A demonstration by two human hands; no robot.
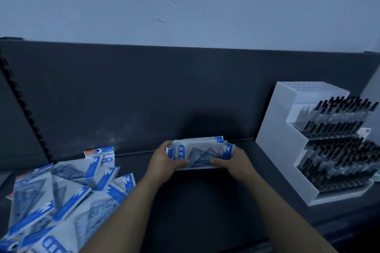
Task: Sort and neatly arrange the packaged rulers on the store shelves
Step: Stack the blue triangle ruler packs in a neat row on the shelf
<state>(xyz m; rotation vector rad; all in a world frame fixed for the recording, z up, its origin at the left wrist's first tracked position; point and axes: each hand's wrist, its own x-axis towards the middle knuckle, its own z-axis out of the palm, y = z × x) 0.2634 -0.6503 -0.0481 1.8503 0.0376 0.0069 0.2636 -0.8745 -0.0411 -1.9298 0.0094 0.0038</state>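
Note:
A small stack of packaged rulers, white with blue print, stands on its long edge on the dark shelf near the back panel. My left hand grips its left end and my right hand grips its right end, thumbs in front. A loose, jumbled pile of the same ruler packs lies at the front left of the shelf. One pack leans upright against the back panel behind that pile.
A white tiered display stand filled with several black pens sits on the right of the shelf. A dark back panel rises behind the shelf, and a slotted upright runs along the left.

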